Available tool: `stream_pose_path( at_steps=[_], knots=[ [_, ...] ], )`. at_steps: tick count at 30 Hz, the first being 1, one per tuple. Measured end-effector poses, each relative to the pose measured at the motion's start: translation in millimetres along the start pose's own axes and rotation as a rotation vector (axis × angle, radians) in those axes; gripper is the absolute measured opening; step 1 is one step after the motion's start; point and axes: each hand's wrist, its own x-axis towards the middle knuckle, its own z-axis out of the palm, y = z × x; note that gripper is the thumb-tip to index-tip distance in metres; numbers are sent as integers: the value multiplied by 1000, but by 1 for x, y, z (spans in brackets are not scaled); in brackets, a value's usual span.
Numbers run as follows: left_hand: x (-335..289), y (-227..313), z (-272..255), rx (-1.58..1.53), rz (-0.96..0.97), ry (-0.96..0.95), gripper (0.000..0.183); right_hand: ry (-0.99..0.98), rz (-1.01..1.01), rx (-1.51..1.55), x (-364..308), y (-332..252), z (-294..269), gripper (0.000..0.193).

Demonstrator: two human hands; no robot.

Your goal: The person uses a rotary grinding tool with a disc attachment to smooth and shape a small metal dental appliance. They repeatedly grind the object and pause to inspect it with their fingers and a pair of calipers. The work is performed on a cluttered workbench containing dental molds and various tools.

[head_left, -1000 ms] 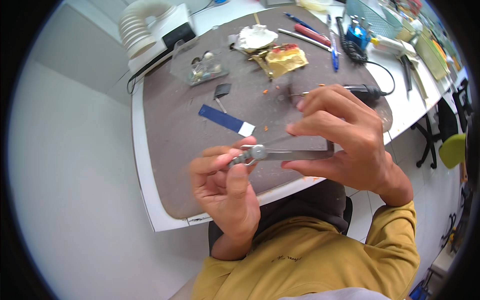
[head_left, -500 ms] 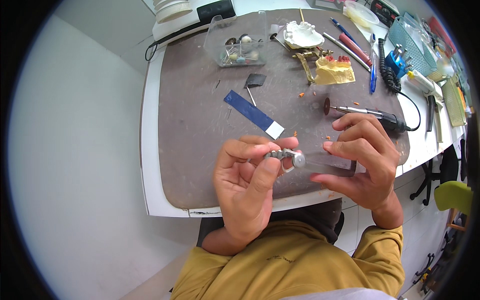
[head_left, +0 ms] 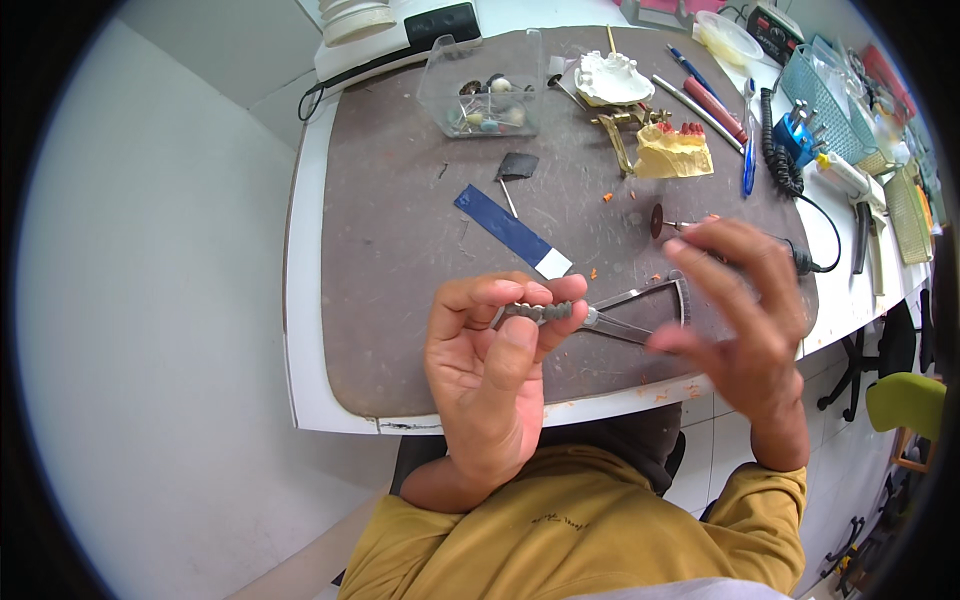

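Note:
A grey metal dental bridge [head_left: 541, 312], a short row of tooth shapes, is pinched between the thumb and fingers of my left hand [head_left: 485, 365]. Just right of it lies a metal caliper gauge [head_left: 640, 297] with two legs and a curved scale, its narrow end partly behind my left fingertips. My right hand [head_left: 745, 315], somewhat blurred, is raised over the scale end with fingers apart and nothing in them. Behind that hand is a rotary handpiece with a brown cutting disc [head_left: 657, 221], its body mostly hidden.
A blue strip with a white end [head_left: 510, 232] lies ahead of my left hand. Farther back are a clear box of burs [head_left: 480, 95], a white plaster cast [head_left: 612, 78] and a yellow model with red teeth [head_left: 675, 150]. Pens and a blue basket [head_left: 835, 110] stand right.
My right hand has let go of the caliper gauge and opened, rising slightly. The gauge now lies on the mat, off the dental bridge, which stays in my left hand.

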Motion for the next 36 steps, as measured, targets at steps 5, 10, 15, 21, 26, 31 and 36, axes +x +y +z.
stream_pose_path(
  at_steps=[5,10,15,21,26,31,36],
  knots=[
    [-2,1,2,-7,-6,-5,23,-176,207,-197,-3,37,-14,33],
    [-4,-3,1,-17,49,-39,23,-172,146,-89,-8,49,-9,17],
    [-3,-5,8,-14,131,-31,23,-10,95,300,16,24,-16,26],
    [-7,-18,10,180,172,-33,27,-171,-77,348,35,-3,-5,55],
    [-15,-17,12,242,222,43,26,-100,-83,290,27,-8,9,59],
    [-13,-21,10,264,330,-9,26,-74,-83,243,24,-9,9,59],
    [-12,-21,10,257,347,-26,26,-87,-90,222,24,-10,6,57]
  ],
)
